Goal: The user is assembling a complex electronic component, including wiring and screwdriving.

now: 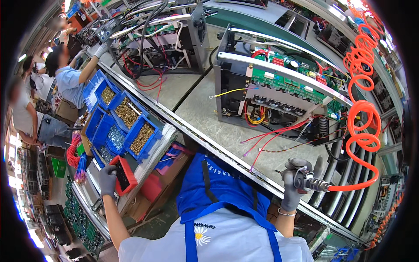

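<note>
My left hand [108, 180], in a grey glove, is at the left rim of a red bin [127, 176] of small black parts, probably screws. Its fingers are curled together; whatever they may pinch is hidden. At the right, my gloved right hand [293, 181] holds a pneumatic tool [301, 180], with some fingers raised off it. A metal coupling [317, 185] joins the tool to an orange coiled air hose [365, 142]. Beyond this hand stands an open metal chassis [279, 83] with green circuit boards, and loose red wires [275, 136] trail from it toward me.
Blue bins [139, 137] of brass and silver fasteners stand on the left side bench. A second open chassis [161, 48] is at the far left on the line. Metal rollers [349, 187] lie right of my right hand. Co-workers [70, 83] are at the far left.
</note>
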### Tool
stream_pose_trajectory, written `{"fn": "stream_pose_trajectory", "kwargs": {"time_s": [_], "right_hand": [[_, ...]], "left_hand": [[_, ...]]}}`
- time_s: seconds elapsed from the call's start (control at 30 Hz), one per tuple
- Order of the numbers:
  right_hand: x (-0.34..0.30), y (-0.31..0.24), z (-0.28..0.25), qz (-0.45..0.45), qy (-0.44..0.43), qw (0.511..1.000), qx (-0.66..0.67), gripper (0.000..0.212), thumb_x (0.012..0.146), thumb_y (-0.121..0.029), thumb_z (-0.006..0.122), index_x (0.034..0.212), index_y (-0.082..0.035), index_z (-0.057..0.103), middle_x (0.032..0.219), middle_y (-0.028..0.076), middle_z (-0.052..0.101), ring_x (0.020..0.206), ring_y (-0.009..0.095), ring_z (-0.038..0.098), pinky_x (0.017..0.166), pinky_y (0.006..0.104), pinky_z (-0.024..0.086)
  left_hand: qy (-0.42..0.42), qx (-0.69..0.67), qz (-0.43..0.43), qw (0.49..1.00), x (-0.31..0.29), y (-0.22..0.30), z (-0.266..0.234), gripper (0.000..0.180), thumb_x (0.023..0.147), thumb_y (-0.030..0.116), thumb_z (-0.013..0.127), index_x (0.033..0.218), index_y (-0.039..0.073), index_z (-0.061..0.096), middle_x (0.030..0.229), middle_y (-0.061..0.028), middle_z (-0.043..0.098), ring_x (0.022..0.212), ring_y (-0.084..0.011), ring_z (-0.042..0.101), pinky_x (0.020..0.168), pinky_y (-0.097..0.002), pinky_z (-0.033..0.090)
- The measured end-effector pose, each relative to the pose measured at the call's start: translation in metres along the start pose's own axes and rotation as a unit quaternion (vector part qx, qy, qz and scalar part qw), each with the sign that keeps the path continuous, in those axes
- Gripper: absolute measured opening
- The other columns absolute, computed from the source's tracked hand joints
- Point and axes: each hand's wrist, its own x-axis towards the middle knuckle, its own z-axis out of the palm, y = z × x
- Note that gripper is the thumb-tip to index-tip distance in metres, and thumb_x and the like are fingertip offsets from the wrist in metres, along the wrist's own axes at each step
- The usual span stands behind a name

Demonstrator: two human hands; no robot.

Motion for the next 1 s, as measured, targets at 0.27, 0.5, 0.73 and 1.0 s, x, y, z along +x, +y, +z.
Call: {"fn": "stream_pose_trajectory", "kwargs": {"time_s": [0.27,0.5,0.73,1.0], "right_hand": [[-0.010,0.006,-0.005,0.014,-0.173,0.983,-0.057,0.048,0.076,0.012,0.058,0.121,-0.002,0.049,0.084,0.008,0.063,0.081,0.016,0.064,0.084,0.0332,0.053],[0.004,-0.031,-0.001,-0.052,-0.177,0.962,0.201,0.048,0.080,-0.008,0.069,0.121,-0.003,0.046,0.077,0.008,0.056,0.075,0.021,0.061,0.069,0.0382,0.055],[0.062,-0.122,0.059,-0.245,-0.204,0.883,0.346,0.054,0.081,-0.019,0.077,0.124,-0.006,0.049,0.111,0.017,0.055,0.078,0.023,0.065,0.062,0.0364,0.057],[0.046,-0.134,0.085,-0.195,-0.206,0.864,0.417,0.050,0.078,-0.019,0.080,0.117,-0.007,0.050,0.095,0.015,0.058,0.069,0.023,0.064,0.069,0.0441,0.056]], "left_hand": [[-0.046,-0.106,-0.209,0.971,0.008,0.037,-0.018,0.015,0.088,0.011,0.067,0.096,-0.001,0.067,0.073,-0.0049,0.065,0.054,-0.0111,0.059,0.046,-0.0241,0.045],[-0.037,-0.814,-0.073,0.574,0.014,0.149,-0.032,0.030,0.098,0.019,0.058,0.122,0.001,0.054,0.089,0.0006,0.050,0.069,-0.0044,0.039,0.050,-0.0141,0.038],[-0.459,-0.837,-0.116,0.275,0.006,0.341,0.113,0.039,0.091,0.005,0.061,0.129,0.003,0.054,0.113,-0.0104,0.060,0.089,-0.0143,0.056,0.070,-0.0228,0.049],[-0.491,-0.818,-0.201,0.221,0.010,0.388,0.117,0.029,0.098,0.028,0.059,0.114,0.004,0.059,0.088,-0.0035,0.057,0.070,-0.0092,0.053,0.051,-0.0161,0.043]]}}
